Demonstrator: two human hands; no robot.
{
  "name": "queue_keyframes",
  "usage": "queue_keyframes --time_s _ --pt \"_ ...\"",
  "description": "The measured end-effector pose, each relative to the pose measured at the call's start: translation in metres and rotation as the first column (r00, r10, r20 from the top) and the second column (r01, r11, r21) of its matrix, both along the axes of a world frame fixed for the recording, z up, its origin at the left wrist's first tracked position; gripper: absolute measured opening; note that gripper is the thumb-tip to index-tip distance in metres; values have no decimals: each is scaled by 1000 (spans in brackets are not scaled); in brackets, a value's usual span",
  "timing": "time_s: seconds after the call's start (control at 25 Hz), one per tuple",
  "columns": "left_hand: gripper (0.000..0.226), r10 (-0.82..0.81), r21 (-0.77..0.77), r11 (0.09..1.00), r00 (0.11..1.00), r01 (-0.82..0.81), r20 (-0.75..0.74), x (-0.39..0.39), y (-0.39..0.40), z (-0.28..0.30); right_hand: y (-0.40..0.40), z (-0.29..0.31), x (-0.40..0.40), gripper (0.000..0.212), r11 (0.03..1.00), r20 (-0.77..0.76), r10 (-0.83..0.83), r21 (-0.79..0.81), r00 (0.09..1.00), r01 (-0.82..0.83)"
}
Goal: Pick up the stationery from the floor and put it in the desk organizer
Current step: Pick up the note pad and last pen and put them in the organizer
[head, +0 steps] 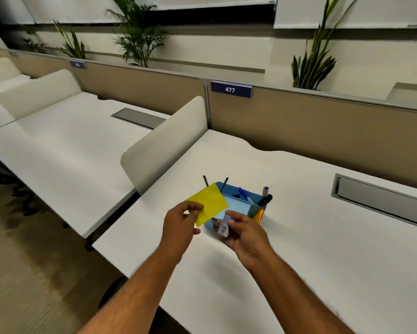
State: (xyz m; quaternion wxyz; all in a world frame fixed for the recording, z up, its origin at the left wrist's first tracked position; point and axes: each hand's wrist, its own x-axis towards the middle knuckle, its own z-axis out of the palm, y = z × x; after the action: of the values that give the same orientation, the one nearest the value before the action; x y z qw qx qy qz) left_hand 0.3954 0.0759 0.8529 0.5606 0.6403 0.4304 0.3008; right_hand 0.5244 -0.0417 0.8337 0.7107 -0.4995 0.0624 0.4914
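Head view: both hands above the blue desk organizer [255, 201].
Left hand [179, 225] pinches a yellow sticky-note pad [208, 203]; right hand [247, 235] grips a small white-and-purple item [224, 225].

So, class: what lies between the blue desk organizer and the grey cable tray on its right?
Nothing: the head view shows only bare white desk between the desk organizer and the cable tray.
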Motion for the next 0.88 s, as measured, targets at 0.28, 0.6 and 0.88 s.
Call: queue_keyframes --time_s 0.28,0.6,0.88 --pt "32 -49 -56 997 999 49 8 19 26 -24 6 -12 17 10 974 245 -174 -101 954 203" --pt "42 20 -103 995 999 -15 51 -15 103 -38 66 -18 10 6 894 743 40 -325 668 309" --pt "43 -44 -187 980 994 62 96 -28 131 -50 108 -30 -8 3 747 769 485 -612 417 260"
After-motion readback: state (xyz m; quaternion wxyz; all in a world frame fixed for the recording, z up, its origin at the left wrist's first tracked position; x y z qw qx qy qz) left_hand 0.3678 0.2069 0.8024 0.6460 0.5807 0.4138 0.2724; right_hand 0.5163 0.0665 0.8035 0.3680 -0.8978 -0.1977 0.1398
